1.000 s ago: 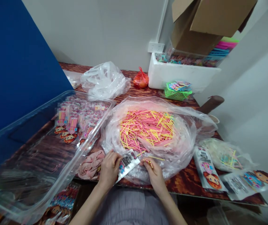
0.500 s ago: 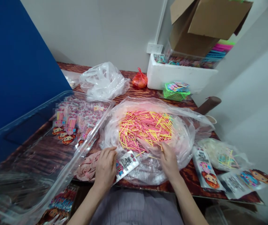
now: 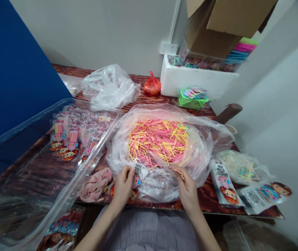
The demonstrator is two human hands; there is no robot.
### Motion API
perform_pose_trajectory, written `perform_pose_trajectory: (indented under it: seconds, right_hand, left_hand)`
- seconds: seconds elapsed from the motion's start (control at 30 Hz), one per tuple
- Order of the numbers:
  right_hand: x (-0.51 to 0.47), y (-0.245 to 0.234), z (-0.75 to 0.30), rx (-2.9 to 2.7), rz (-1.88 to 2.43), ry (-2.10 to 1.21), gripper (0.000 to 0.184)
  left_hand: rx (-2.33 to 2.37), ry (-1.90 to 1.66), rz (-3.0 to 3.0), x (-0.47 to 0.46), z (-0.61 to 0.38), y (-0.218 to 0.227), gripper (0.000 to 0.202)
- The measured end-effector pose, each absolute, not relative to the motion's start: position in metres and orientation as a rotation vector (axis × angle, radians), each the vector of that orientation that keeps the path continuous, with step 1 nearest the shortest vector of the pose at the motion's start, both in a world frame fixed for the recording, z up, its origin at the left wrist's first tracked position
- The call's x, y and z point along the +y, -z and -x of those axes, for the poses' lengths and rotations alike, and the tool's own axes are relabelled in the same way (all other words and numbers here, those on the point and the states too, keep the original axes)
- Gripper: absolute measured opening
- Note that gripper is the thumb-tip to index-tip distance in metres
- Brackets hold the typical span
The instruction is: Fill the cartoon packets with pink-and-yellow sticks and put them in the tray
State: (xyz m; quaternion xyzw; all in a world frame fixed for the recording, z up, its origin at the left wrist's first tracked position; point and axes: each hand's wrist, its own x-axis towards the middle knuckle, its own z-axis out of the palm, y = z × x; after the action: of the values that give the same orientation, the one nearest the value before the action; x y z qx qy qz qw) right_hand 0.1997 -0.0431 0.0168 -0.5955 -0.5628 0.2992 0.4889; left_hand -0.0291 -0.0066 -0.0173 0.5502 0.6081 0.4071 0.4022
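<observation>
Two bare hands are working at the near edge of a heap (image 3: 159, 139) of pink and yellow sticks.

The left hand (image 3: 123, 186) is gripping a small printed packet (image 3: 136, 179), thumb and fingers closed on its upper end, and is holding it just off the table (image 3: 206, 200) against the front of the clear bag (image 3: 162, 186). The right hand (image 3: 187, 190) is pinching a few sticks (image 3: 180, 173) between thumb and fingertips, right at the heap's near rim and a little apart from the packet. The heap is lying inside the opened clear bag at the middle of the table. A pink cloth (image 3: 95, 184) is lying just left of the left hand, beside a clear bin (image 3: 60, 202) that is holding filled packets (image 3: 68, 139). More flat packets (image 3: 224, 184) are lying to the right.
</observation>
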Motion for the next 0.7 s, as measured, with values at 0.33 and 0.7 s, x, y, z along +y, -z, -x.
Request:
perform_pose_trajectory:
  seconds: [0.33,0.7]
  right_hand:
    - [-0.048,-0.019,-0.15,-1.216,1.252,-1.161,0.022]
    - [-0.044,-0.017,-0.141,-1.231,1.244,-1.163,0.023]
  left_hand:
    - [1.408,-1.139,-1.358,-0.016,0.03,0.005,0.022]
    - [1.354,-1.102,-1.329,-0.018,0.035,-0.007,0.015]
